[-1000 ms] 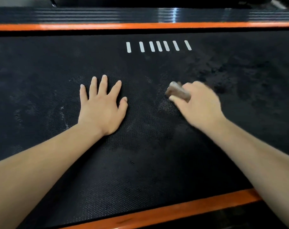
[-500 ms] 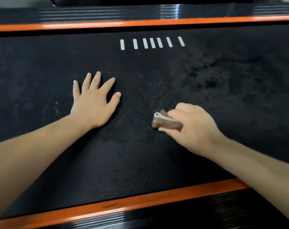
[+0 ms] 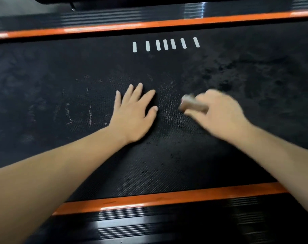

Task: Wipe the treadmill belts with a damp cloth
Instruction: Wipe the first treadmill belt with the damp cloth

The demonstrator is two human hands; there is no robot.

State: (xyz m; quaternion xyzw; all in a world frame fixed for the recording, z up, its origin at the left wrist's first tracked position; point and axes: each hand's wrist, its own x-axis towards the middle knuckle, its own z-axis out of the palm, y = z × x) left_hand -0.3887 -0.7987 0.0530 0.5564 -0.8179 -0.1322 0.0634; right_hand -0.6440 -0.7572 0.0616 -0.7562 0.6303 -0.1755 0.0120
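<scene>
A black textured treadmill belt [image 3: 79,85] fills the view, with dusty pale smears left of centre and darker damp patches at the right. My left hand [image 3: 134,115] lies flat on the belt, fingers spread. My right hand [image 3: 218,111], blurred by motion, grips a small folded brownish cloth [image 3: 192,103] against the belt just right of the left hand. Most of the cloth is hidden under the fingers.
Orange strips border the belt at the far side [image 3: 149,24] and near side [image 3: 167,198], with ribbed black side rails [image 3: 149,224] beyond them. Several short white marks [image 3: 165,44] are printed on the belt near the far edge.
My right hand has swept the cloth from nearer me back up the belt, away from me. The left hand stays flat on the belt. The view has shifted so both hands sit further right.
</scene>
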